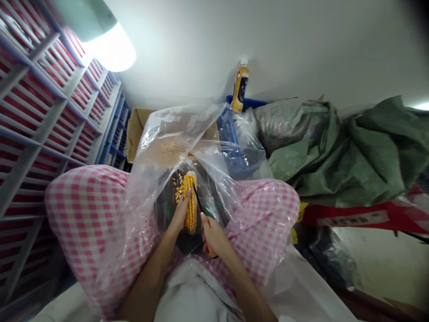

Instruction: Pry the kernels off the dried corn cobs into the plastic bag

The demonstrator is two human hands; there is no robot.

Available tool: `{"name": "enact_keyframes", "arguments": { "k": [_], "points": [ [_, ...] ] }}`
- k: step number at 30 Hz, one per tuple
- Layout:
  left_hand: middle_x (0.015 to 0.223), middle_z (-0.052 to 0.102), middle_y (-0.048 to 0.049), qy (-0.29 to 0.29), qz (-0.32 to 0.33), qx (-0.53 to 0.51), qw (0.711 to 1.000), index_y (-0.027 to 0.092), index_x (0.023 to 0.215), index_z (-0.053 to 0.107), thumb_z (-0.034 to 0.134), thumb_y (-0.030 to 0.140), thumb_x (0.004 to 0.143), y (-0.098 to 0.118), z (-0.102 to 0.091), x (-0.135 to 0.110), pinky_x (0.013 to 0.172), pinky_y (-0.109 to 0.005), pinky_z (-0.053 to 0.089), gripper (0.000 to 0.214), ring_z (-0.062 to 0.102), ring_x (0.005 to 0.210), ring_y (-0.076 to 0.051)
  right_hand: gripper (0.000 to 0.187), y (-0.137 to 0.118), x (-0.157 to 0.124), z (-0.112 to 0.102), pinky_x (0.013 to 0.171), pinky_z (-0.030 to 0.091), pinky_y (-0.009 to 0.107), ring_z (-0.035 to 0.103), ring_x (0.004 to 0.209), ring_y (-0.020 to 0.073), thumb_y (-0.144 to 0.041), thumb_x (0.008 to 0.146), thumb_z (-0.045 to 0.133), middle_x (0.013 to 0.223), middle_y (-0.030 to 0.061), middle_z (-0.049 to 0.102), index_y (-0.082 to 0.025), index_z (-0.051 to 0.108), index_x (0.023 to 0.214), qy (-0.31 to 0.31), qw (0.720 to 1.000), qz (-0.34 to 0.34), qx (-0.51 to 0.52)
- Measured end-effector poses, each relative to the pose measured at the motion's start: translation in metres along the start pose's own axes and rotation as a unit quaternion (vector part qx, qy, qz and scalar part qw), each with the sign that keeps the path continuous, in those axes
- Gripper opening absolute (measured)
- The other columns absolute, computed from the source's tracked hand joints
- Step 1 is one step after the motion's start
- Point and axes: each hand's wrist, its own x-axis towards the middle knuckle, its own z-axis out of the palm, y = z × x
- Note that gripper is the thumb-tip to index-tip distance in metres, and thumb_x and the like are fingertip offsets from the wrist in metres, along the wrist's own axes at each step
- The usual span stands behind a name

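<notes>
A corn cob is held lengthwise, its pale end pointed away from the body and its other end toward the lap. Yellow kernels are set in close rows along most of its visible side. Loose kernels are scattered to the left of its upper half. A tool with a thin black shaft and an orange handle is held slantwise at the right, its tip brought against the cob's upper part; the handle is partly covered.
</notes>
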Motion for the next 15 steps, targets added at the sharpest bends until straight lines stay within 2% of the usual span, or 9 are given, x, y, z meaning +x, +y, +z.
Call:
{"name": "enact_keyframes", "arguments": {
  "k": [5,15],
  "points": [
    [0.062,0.064,-0.0005,-0.012,-0.020,0.009,1.000,0.018,0.105,0.058,0.065,0.066,0.065,-0.0002,0.0001,-0.0015,0.043,-0.025,0.044,0.063,0.062,0.051,-0.017,0.043,0.0002,-0.0010,0.0011,0.030,0.038,0.022,0.043,0.028,0.0107,-0.054,0.095,0.025,0.049,-0.0070,0.043,-0.020,0.049,0.085,0.004,1.000,0.007,0.020],
    [0.059,0.061,0.0004,-0.018,-0.013,0.036,0.999,0.017,0.108,0.057,0.062,0.068,0.067,0.0014,-0.0016,-0.0019,0.042,-0.026,0.043,0.065,0.058,0.046,-0.016,0.041,-0.0030,0.0001,-0.0040,0.030,0.035,0.019,0.041,0.027,0.0091,-0.052,0.096,0.027,0.046,-0.0087,0.041,-0.020,0.047,0.082,-0.011,0.999,0.022,0.021]
  ]
}}
